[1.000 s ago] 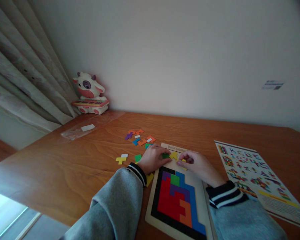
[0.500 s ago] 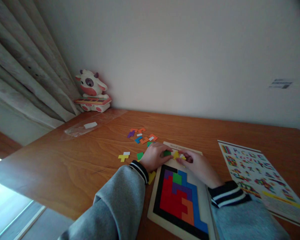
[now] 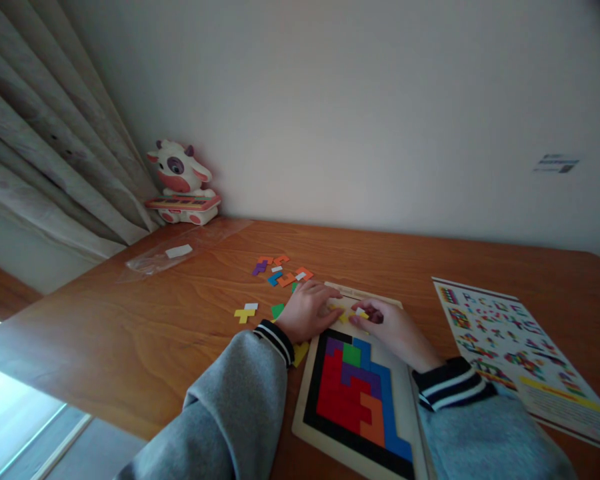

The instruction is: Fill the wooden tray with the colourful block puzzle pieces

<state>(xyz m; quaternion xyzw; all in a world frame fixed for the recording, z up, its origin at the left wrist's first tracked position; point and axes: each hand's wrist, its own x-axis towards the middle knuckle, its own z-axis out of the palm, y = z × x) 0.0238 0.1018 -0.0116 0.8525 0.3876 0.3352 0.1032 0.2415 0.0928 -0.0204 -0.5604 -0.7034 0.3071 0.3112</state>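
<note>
My left hand (image 3: 310, 312) rests at the top left of the wooden puzzle board (image 3: 307, 417), its fingers curved over a yellow piece (image 3: 343, 319); whether it grips that piece is unclear. Between the fingertips of my right hand (image 3: 387, 327) is a small yellow and white piece (image 3: 361, 313), above the board's top edge. Red, blue, purple, green and orange pieces fill part of the black frame. Left of the board lie a yellow piece (image 3: 245, 315) and a green piece (image 3: 277, 311). Behind my left hand are several orange pieces, a purple piece (image 3: 260, 268) and a blue piece (image 3: 275, 279).
A printed pattern sheet (image 3: 520, 353) lies on the right of the wooden table (image 3: 180, 313). A cow toy with a keyboard (image 3: 183, 183) stands at the back left, beside a clear plastic bag (image 3: 153, 261). A curtain hangs at the left.
The green piece under my left fingers no longer shows, and a yellow piece now shows by those fingertips. My right hand has moved slightly away from my left, keeping its small piece.
</note>
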